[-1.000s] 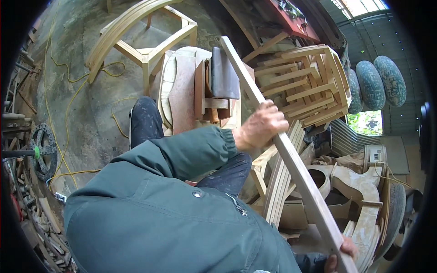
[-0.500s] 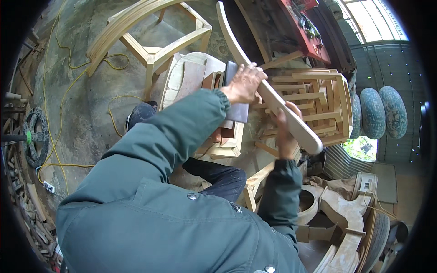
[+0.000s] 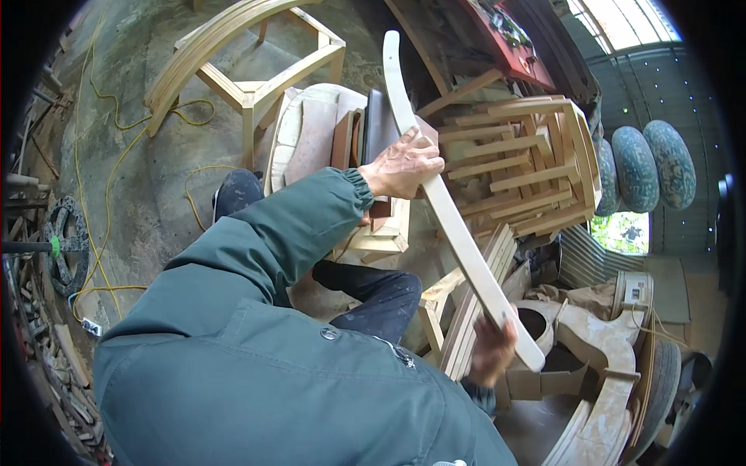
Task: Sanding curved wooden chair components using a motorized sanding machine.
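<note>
A long, pale wooden slat (image 3: pixel 466 248), curved toward its far end, slants from the upper middle down to the lower right. My left hand (image 3: pixel 404 165) is closed round it above its middle, the knuckles on top. Close to the lower end, my right hand (image 3: pixel 491 349) grips the same slat from beneath, with some fingers showing past its edge and the rest hidden. Just beyond my left hand stands a dark grey flat slab (image 3: pixel 379 124), upright beside brown boards (image 3: pixel 343 140) on a pale wooden seat-like piece (image 3: pixel 320 105).
A light wooden frame (image 3: pixel 291 78) stands at the far left. Stacked wooden frames (image 3: pixel 528 159) are on the right, by blue-grey rounded objects (image 3: pixel 637 167). Several long slats (image 3: pixel 478 303) lean near my right arm. Yellow cord (image 3: pixel 109 186) crosses the floor.
The slat has swung steeper, its lower end coming down toward me. My right hand has moved down with it; my left hand has shifted slightly left, off the dark slab.
</note>
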`<control>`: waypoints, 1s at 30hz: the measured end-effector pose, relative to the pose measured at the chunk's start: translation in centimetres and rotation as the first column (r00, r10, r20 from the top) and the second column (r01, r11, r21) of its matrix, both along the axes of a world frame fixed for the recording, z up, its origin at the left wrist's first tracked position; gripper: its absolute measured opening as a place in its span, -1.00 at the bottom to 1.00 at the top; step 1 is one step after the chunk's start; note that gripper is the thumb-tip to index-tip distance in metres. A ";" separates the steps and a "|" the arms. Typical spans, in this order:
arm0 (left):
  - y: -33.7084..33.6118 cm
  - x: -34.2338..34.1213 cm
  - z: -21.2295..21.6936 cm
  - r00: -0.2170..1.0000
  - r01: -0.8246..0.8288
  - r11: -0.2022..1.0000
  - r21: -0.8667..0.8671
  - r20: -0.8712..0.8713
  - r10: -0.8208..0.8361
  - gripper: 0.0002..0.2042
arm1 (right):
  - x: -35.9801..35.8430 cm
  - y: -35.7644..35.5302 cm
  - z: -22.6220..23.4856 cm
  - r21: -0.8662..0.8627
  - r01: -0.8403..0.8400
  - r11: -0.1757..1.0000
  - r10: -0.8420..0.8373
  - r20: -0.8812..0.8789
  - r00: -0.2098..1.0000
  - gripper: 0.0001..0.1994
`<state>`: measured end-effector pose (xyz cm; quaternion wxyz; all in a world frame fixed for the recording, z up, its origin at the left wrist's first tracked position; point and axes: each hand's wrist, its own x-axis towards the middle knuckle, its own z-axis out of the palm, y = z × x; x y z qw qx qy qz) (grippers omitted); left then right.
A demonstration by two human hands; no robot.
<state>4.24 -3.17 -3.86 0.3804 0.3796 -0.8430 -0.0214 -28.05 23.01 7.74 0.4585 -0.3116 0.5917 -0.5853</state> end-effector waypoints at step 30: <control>-0.6 -0.1 2.0 0.989 0.035 0.981 0.191 -0.150 -0.006 -0.03 | 4.5 -10.9 3.9 -0.280 -0.096 0.955 -0.018 -0.379 0.925 -0.50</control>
